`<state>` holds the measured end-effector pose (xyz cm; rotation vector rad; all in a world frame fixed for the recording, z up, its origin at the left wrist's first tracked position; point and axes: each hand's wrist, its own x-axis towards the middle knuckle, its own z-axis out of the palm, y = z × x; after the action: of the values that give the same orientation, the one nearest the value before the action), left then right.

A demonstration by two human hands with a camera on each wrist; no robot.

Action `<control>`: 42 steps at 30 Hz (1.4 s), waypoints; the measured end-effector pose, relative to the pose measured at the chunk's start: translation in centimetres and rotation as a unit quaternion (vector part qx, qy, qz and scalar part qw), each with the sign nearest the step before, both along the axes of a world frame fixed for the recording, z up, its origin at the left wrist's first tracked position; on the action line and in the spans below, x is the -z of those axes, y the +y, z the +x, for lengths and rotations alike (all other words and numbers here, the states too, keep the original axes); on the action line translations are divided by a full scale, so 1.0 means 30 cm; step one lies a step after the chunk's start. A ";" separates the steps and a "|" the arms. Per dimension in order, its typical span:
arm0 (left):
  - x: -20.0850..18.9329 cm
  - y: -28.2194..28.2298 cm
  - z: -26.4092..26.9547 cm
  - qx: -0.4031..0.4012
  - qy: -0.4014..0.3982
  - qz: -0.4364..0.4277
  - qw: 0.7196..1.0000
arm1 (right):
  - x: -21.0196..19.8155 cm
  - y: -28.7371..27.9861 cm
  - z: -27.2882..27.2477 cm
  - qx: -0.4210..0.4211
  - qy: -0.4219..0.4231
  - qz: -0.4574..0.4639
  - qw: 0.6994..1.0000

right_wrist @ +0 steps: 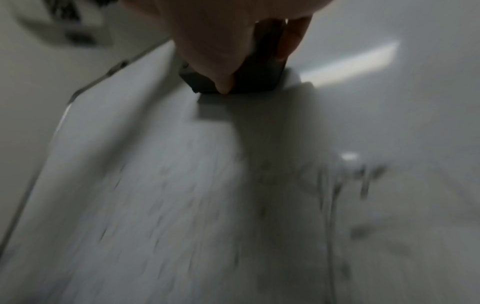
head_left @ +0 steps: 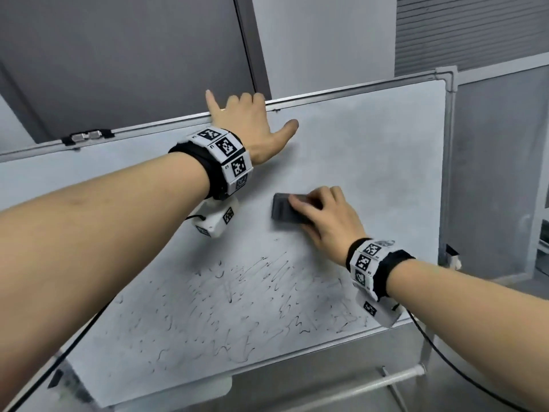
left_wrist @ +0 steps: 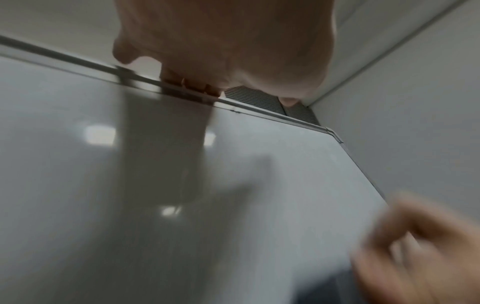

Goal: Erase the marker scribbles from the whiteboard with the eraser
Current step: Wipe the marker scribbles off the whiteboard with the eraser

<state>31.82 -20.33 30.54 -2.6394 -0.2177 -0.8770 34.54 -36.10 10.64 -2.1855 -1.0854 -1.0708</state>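
Marker scribbles (head_left: 237, 307) cover the whiteboard (head_left: 371, 150) below both wrists. Above them, the right hand (head_left: 323, 221) grips the eraser (head_left: 282, 211) against the board. Farther up, the left hand (head_left: 249, 126) curls over its top edge.

The whiteboard (head_left: 371, 150) has a smooth, glossy, smudged surface in a brushed metal frame (head_left: 341, 92); the eraser (head_left: 282, 208) has a dark, matt plastic body.

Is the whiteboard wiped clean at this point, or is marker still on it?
Partly wiped. The whiteboard looks clear in its upper part, but marker scribbles cover the lower part, below the eraser held by the right hand.
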 end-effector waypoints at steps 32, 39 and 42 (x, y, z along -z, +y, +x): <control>-0.027 0.418 -0.246 0.048 -0.010 -0.015 0.999 | 0.004 0.383 -0.236 -0.032 -0.059 -0.090 0.994; -0.059 0.438 -0.249 0.031 0.021 -0.022 0.999 | 0.256 0.414 -0.337 -0.066 -0.081 -0.326 0.940; -0.056 0.451 -0.276 0.083 0.022 -0.037 0.996 | 0.081 0.460 -0.319 -0.063 -0.083 -0.241 0.965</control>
<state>23.53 -6.79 32.21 -2.7746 -0.0198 -0.8757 24.96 -22.31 8.22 -2.3738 -1.6848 -1.0263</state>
